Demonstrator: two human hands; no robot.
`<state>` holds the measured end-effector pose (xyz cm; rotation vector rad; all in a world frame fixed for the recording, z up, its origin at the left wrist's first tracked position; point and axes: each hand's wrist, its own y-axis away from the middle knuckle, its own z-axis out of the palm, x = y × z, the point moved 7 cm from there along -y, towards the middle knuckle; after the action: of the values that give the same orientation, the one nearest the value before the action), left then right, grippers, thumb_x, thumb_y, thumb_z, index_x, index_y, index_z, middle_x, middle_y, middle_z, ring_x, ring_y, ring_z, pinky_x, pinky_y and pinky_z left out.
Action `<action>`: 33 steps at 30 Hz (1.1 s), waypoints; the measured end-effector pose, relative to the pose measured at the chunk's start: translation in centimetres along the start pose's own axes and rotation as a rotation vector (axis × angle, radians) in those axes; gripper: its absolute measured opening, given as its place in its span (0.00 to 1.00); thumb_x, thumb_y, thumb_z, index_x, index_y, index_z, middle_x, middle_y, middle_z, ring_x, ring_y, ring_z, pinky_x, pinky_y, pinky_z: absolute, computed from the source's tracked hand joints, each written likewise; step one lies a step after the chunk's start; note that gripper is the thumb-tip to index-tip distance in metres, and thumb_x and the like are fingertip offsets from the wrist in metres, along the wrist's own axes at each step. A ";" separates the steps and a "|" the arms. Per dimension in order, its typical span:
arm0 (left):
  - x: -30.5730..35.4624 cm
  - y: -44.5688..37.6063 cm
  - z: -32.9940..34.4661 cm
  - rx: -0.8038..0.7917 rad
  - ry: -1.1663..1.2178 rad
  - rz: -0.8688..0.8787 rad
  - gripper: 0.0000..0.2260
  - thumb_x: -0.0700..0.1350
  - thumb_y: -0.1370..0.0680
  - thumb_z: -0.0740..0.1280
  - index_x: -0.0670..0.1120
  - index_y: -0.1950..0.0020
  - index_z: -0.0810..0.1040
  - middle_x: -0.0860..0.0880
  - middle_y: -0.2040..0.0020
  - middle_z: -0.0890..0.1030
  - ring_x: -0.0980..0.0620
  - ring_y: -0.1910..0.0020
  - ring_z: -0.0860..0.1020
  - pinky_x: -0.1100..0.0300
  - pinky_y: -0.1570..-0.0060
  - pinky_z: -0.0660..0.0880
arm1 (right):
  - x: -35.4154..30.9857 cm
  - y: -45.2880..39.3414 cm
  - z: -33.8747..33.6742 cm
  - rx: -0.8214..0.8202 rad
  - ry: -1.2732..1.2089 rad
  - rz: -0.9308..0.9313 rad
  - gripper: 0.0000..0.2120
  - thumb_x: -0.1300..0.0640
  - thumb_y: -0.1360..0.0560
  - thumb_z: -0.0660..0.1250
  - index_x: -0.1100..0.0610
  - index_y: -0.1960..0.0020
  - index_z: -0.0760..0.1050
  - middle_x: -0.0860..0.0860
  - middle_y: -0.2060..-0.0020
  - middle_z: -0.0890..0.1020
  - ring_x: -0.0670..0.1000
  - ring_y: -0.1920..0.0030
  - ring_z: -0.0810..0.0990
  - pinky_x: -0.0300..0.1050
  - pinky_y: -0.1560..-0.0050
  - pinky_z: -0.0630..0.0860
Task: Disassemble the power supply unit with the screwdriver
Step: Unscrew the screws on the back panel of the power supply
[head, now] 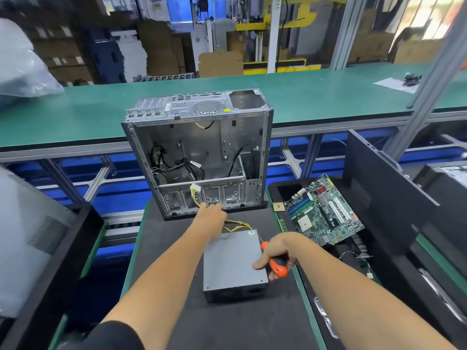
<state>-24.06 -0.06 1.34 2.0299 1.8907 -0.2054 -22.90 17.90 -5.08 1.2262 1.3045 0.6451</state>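
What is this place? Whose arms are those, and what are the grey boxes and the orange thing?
The picture comes from a camera worn on a person's head, so you see their own arms reaching out over a workbench. The big open metal box is a computer case, mostly emptied, with some cables left inside. The smaller grey box nearer to you is the power supply unit, lying on a dark mat. Its yellow and black wires lead toward the case, where the left hand reaches. The right hand grips the orange and black screwdriver. The green board on the right is a motherboard, lying in a black tray.
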 end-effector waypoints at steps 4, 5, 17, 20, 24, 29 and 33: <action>-0.9 -0.2 1.3 0.054 0.061 -0.179 0.15 0.44 0.24 0.64 0.47 0.38 0.72 0.46 0.40 0.70 0.45 0.39 0.68 0.50 0.41 0.64 | 0.2 -0.2 0.0 0.036 0.007 -0.020 0.11 0.52 0.26 0.72 0.58 0.48 0.76 0.54 0.55 0.83 0.48 0.63 0.82 0.40 0.59 0.79; -1.4 0.1 1.7 0.054 0.109 -0.246 0.17 0.46 0.24 0.66 0.47 0.37 0.70 0.46 0.39 0.69 0.45 0.39 0.68 0.51 0.41 0.64 | 0.2 -0.3 -0.1 0.050 0.007 -0.027 0.13 0.52 0.26 0.73 0.58 0.47 0.75 0.55 0.53 0.83 0.49 0.61 0.82 0.41 0.56 0.79; -2.8 6.9 4.3 -0.087 1.046 -0.515 0.26 0.56 0.23 0.64 0.41 0.34 0.62 0.43 0.36 0.67 0.43 0.42 0.72 0.52 0.47 0.72 | -1.8 0.8 -1.4 0.242 0.143 -0.185 0.13 0.56 0.28 0.76 0.58 0.60 0.71 0.61 0.67 0.78 0.54 0.72 0.74 0.45 0.66 0.71; 0.1 9.2 6.1 -0.240 1.289 -0.465 0.41 0.61 0.29 0.70 0.42 0.27 0.54 0.45 0.31 0.66 0.45 0.34 0.70 0.50 0.36 0.70 | -2.4 1.3 -1.2 0.299 0.257 -0.220 0.15 0.56 0.28 0.75 0.63 0.57 0.71 0.57 0.75 0.77 0.50 0.79 0.74 0.37 0.74 0.71; 2.4 11.2 4.6 -0.124 1.381 -0.217 0.52 0.56 0.47 0.78 0.47 0.30 0.55 0.50 0.32 0.64 0.51 0.30 0.63 0.48 0.31 0.64 | -1.9 1.8 0.1 0.239 0.306 -0.279 0.24 0.49 0.36 0.81 0.61 0.57 0.70 0.55 0.70 0.78 0.50 0.74 0.76 0.41 0.71 0.73; 4.7 14.0 7.2 -0.222 1.348 -0.122 0.61 0.45 0.40 0.81 0.56 0.25 0.36 0.68 0.32 0.54 0.64 0.33 0.57 0.65 0.34 0.59 | -0.2 2.1 2.3 0.212 0.416 -0.373 0.33 0.49 0.40 0.82 0.58 0.47 0.65 0.67 0.54 0.79 0.56 0.68 0.75 0.49 0.64 0.71; 4.3 14.8 8.9 -0.080 1.374 -0.419 0.50 0.42 0.33 0.77 0.50 0.23 0.46 0.52 0.36 0.74 0.48 0.35 0.71 0.57 0.40 0.70 | 0.9 2.5 2.7 0.348 0.400 -0.405 0.34 0.52 0.38 0.81 0.61 0.42 0.66 0.57 0.59 0.75 0.52 0.74 0.74 0.40 0.76 0.70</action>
<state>-7.85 0.22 -6.01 1.7333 2.9054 1.4888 -19.50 18.60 -3.61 1.0854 2.0016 0.3866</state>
